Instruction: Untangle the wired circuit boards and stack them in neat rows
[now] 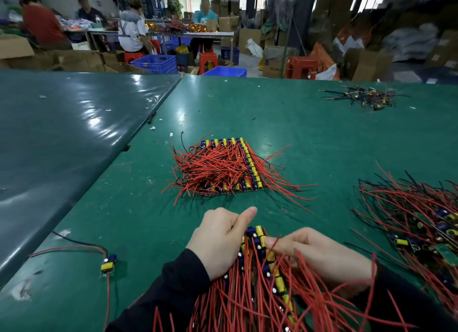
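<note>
Head view: both hands low-centre, working one row of wired circuit boards [262, 252] between them. Row's long axis runs fwd/back, from the chest out toward the finished stack [223, 168], its red wires trailing back toward the person. Left hand [218, 240] is curled round the row's left side, thumb up and pointing fwd. Right hand [319, 255] is curled against the right side, fingertips at the yellow caps near the front end; looks like a pinch on a board, tho wires hide part of it.

Stack sits straight ahead on the green bench [322, 138], apart from the hands, neat rows w/ yellow parts along its right and far edges. Left hand's a bit nearer to it. Judgement: next move = push/carry the row fwd, keep its axis parallel to the stack's rows.

Tangled pile [421, 222] lies right of the right hand, so that hand's closer for the next pick. Single stray board [108, 264] far left, beyond the left hand. Small heap of scrap wires [364, 97] far right at back.
</note>
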Demonstrator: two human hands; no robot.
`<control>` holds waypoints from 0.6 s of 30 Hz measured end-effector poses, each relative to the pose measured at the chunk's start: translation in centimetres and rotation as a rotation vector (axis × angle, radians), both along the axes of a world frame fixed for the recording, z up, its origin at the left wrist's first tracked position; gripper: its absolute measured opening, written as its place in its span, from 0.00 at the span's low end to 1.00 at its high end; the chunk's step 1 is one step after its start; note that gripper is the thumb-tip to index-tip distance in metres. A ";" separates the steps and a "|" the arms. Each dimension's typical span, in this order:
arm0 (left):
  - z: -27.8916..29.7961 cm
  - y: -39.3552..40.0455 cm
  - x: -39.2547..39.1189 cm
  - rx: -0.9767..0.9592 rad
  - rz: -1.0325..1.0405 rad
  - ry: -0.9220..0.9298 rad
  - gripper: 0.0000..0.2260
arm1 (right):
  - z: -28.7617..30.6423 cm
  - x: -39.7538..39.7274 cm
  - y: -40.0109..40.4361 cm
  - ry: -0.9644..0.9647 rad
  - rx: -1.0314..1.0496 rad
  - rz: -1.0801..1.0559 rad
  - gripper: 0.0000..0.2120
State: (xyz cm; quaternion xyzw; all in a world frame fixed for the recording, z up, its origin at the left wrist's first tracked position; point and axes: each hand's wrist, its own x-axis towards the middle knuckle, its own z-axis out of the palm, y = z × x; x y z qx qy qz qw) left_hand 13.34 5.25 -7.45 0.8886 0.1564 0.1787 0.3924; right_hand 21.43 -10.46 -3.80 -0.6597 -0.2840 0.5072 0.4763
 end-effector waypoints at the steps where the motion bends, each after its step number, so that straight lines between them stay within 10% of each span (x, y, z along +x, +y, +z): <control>1: 0.0 0.1 -0.1 0.006 0.009 0.000 0.28 | 0.0 0.0 -0.1 0.037 -0.029 -0.007 0.19; 18: 1.1 -0.2 -0.5 -0.165 -0.005 -0.081 0.29 | -0.1 -2.4 0.1 0.215 0.123 -0.141 0.14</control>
